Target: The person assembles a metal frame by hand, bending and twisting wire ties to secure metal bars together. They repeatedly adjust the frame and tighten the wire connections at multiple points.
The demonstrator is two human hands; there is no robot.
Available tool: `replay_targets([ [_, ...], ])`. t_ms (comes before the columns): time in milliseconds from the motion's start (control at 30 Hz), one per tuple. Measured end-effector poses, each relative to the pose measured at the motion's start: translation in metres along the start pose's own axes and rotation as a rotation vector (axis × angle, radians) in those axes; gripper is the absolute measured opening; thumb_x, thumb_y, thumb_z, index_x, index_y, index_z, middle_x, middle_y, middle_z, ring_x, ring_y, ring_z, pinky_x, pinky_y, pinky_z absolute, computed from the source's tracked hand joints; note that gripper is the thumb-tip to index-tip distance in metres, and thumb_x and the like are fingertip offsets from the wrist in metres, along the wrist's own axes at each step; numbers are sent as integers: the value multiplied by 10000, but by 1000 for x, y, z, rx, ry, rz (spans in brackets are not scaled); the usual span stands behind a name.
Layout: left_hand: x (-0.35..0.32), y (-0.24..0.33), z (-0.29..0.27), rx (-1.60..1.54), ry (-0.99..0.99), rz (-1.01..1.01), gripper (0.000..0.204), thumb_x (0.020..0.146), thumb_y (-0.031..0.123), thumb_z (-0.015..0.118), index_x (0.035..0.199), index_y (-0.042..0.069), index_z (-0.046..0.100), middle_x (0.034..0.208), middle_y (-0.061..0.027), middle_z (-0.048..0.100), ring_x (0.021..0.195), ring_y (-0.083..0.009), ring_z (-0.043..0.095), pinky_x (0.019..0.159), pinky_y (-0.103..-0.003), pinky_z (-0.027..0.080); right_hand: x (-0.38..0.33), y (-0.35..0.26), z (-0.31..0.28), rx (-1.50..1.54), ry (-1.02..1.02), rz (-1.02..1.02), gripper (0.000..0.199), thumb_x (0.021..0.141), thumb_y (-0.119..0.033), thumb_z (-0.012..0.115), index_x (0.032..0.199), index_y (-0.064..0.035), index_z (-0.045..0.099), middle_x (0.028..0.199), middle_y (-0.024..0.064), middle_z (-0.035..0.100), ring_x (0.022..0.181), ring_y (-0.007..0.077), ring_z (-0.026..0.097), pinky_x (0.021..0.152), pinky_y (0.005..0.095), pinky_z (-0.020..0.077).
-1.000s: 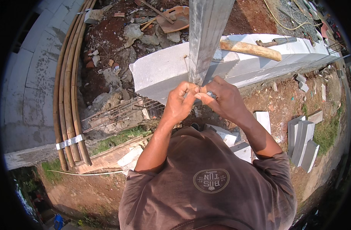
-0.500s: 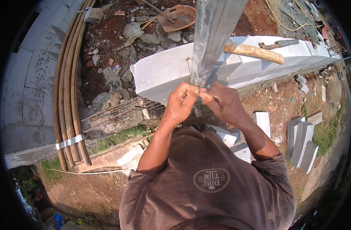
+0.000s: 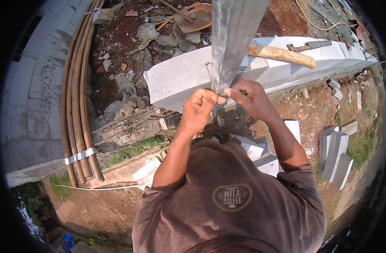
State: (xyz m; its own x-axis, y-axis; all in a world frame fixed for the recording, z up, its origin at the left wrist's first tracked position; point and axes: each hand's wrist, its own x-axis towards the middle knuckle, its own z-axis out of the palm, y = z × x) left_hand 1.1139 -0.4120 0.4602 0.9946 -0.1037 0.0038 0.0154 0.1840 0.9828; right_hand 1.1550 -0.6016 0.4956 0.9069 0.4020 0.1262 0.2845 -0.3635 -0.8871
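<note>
A grey metal post (image 3: 233, 38) rises in front of me beside the pale block wall (image 3: 178, 78). At its lower end, both my hands pinch a thin dark wire (image 3: 220, 93). My left hand (image 3: 196, 110) is closed, thumb against forefinger, just left of the post's corner. Close beside it, my right hand (image 3: 253, 99) is also closed, its thumb and finger pinched by the strand's other side. The wire is too fine to follow far, and the fingers hide part of it.
A hammer with a wooden handle (image 3: 281, 55) and a dark-handled tool (image 3: 309, 46) lie on the wall. Bamboo poles (image 3: 77, 105) lean at left. Rebar (image 3: 129, 122) sticks out below the wall's left end. Loose blocks (image 3: 334, 154) stand at right; an orange basin (image 3: 197, 19) lies beyond.
My fingertips have drawn slightly apart, the right hand shifting up a little. A bit of wire now shows between them. The view has shifted slightly.
</note>
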Motion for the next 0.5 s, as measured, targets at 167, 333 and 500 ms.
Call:
replay_targets([
  [167, -3, 17, 10, -26, 112, -61, 100, 933, 92, 544, 886, 8, 573, 760, -75, 645, 700, -103, 591, 681, -255, 476, -5, 13, 16, 152, 91, 45, 238, 855, -206, 674, 774, 9, 611, 698, 45, 546, 656, 106, 480, 595, 283, 397],
  [333, -16, 18, 25, 39, 253, -52, 93, 924, 89, 561, 883, 8, 575, 688, -33, 592, 611, -70, 534, 573, -221, 435, -14, 13, 39, 199, 249, 91, 189, 861, -172, 674, 797, 2, 634, 710, 35, 576, 675, 94, 490, 611, 267, 403],
  [500, -18, -1, 26, 182, 309, 130, 112, 917, 108, 580, 886, 1, 562, 670, -17, 570, 599, -56, 502, 544, -234, 415, -16, 11, 40, 159, 279, 42, 152, 862, -155, 673, 834, -5, 661, 701, 38, 586, 682, 94, 512, 614, 258, 416],
])
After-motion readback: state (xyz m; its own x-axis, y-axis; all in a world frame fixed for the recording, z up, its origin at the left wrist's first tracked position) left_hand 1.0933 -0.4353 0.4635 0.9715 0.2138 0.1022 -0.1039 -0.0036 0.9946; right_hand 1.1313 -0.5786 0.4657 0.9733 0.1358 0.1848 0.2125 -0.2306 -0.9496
